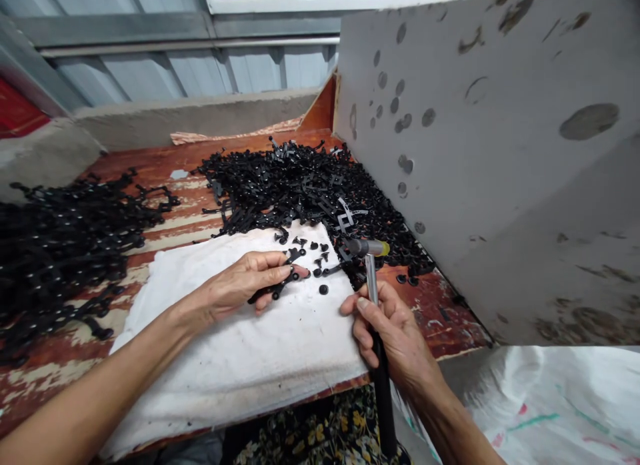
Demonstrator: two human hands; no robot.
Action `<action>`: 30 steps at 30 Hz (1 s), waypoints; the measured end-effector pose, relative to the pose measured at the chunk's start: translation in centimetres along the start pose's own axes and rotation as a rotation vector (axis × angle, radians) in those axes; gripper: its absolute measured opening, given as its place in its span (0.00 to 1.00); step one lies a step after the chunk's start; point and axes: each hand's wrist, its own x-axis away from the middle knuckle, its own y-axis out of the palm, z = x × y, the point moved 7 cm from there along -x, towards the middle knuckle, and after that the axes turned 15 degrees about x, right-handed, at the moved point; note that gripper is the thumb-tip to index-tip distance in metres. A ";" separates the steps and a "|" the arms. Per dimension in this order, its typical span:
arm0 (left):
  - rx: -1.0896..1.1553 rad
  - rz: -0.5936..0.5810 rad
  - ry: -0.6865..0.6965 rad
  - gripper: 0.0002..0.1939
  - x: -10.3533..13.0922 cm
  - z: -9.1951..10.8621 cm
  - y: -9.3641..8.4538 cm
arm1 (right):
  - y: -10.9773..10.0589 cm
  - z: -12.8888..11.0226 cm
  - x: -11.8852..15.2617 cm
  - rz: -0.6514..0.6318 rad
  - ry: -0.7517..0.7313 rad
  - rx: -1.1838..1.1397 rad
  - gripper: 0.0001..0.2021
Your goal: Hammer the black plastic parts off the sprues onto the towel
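Observation:
My left hand [255,278] is closed on a black bracket [280,286] with round studs on its arms, held just over a white cloth [240,358]. In my right hand [387,321] is a hammer [371,278] with a metal shaft, a black handle and a head with one yellow face. Its head is raised beside the cloth's right edge. Several small black caps [323,289] lie loose on the cloth, past my left fingertips. Part of the bracket is hidden by my fingers.
A large heap of black brackets [280,185] lies behind the cloth, and another pile [65,245] is at the left. A spotted grey panel [480,158] stands along the right side of the worn red table [165,241]. White sacking [560,405] lies lower right.

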 end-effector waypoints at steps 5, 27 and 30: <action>0.143 0.082 -0.039 0.23 0.3 -0.5 -0.3 | 0.0 0.2 0.2 -0.019 -0.007 -0.019 0.16; 0.226 0.193 -0.027 0.08 0.3 -1.4 0.3 | 0.1 0.3 0.3 -0.061 -0.011 -0.104 0.16; 0.250 0.210 -0.034 0.08 -0.2 -1.4 0.5 | 0.0 0.4 0.3 -0.056 -0.012 -0.106 0.16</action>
